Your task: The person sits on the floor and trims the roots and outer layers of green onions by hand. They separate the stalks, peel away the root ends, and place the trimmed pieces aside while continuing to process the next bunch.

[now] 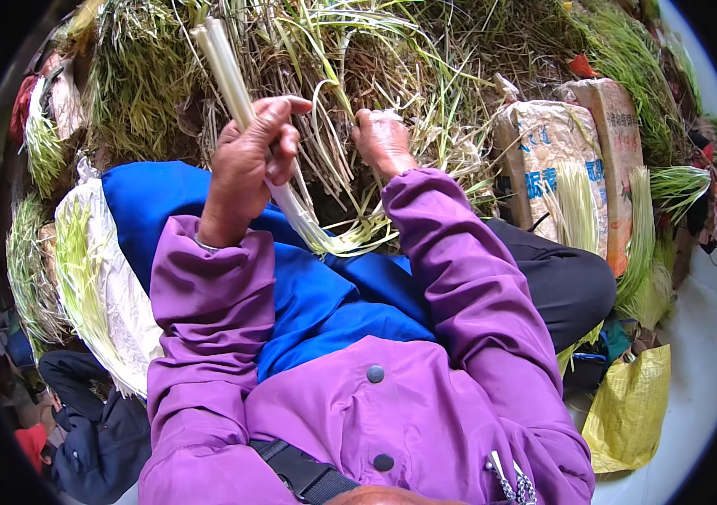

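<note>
My left hand [246,165] is wrapped around a bundle of long pale stalks [226,66] of a leafy vegetable. The bundle slants across my lap, with white cut-looking ends up at the left and yellow-green leaf ends drooping over the blue cloth [314,297]. To its right, my right hand [385,142] is closed, knuckles up, at the edge of the plant heap [377,69]. A yellow-green stalk [337,91] runs down into its thumb side; the fingertips are hidden. Dry stems and loose leaves lie tangled around both hands.
Sorted pale stalks [576,208] lean against printed sacks [554,126] on the right. More stalks [84,265] lie on a white sack [134,309] at left. A yellow woven bag [630,410] stands lower right. Another person in dark clothing [103,435] sits at lower left.
</note>
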The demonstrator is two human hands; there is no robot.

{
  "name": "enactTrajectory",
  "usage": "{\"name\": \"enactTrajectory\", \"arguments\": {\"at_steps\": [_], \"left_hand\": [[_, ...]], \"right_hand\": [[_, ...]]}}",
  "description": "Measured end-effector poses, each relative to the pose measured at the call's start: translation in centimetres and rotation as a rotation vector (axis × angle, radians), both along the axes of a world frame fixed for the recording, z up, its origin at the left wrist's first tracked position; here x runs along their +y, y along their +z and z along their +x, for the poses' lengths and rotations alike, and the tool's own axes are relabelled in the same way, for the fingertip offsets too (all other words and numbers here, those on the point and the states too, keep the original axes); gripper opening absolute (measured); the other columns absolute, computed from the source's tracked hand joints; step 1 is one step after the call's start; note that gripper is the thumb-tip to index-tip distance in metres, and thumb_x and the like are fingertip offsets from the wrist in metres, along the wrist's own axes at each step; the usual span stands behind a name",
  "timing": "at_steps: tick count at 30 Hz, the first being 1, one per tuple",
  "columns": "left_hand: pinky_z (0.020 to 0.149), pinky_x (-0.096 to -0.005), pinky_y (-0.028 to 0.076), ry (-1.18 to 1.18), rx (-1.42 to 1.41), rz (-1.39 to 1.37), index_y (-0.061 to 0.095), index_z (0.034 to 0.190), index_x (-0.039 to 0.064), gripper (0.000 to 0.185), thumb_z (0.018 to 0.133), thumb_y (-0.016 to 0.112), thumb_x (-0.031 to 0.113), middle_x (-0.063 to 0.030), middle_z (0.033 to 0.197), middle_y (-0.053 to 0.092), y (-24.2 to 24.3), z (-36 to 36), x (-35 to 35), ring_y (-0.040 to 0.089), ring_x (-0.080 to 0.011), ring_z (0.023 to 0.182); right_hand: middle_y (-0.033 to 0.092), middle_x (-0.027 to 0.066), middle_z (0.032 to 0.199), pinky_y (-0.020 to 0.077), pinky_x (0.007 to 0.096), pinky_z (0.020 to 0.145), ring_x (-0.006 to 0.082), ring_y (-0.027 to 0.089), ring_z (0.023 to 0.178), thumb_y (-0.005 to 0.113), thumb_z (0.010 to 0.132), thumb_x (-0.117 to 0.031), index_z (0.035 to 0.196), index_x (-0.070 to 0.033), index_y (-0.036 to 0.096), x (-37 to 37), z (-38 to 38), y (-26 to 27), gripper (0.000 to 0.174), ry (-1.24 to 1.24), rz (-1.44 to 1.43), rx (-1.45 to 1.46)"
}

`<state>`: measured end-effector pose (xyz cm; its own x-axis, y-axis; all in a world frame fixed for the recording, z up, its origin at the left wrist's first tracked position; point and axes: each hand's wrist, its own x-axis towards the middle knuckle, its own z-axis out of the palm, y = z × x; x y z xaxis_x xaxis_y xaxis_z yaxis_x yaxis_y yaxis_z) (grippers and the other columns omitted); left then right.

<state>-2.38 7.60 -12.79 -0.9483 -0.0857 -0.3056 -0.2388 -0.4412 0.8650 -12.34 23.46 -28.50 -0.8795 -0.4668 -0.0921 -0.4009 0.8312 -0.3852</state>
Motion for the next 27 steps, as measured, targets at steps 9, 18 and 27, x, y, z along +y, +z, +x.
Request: {"name": "enactTrajectory", "arguments": {"at_steps": [9,18,27], "left_hand": [[0.037,-0.0168,0.027,-0.006,-0.044,-0.188,0.061,0.106,0.003,0.022,0.092,0.057,0.020,0.0003,0.065,0.056,-2.8,-0.7,1.4,0.036,-0.0015,0.041],[0.036,-0.0184,0.029,0.136,0.071,0.057,0.061,0.091,0.006,0.014,0.088,0.063,0.020,0.0007,0.060,0.056,-2.2,-0.3,1.8,0.039,-0.0026,0.039],[0.037,-0.0168,0.029,0.221,0.125,-0.118,0.062,0.087,0.006,0.011,0.087,0.063,0.017,0.0029,0.059,0.055,-1.7,0.9,3.2,0.041,-0.0019,0.041]], "right_hand": [[0.062,0.0145,0.078,0.0488,0.0419,0.068,0.0323,0.062,0.076,0.062,0.082,-0.022,0.086,-0.007,0.059,3.2,1.7,8.5,0.016,-0.011,-0.487,-0.132],[0.063,0.0077,0.072,0.0484,0.0296,0.059,0.0156,0.061,0.066,0.068,0.081,-0.017,0.090,-0.005,0.060,3.5,5.6,13.3,0.017,0.166,-0.709,-0.241],[0.065,0.0058,0.075,0.0494,0.0244,0.061,0.0090,0.060,0.068,0.063,0.086,-0.015,0.092,0.001,0.062,1.1,4.8,12.1,0.017,-0.008,-1.196,-0.527]]}}
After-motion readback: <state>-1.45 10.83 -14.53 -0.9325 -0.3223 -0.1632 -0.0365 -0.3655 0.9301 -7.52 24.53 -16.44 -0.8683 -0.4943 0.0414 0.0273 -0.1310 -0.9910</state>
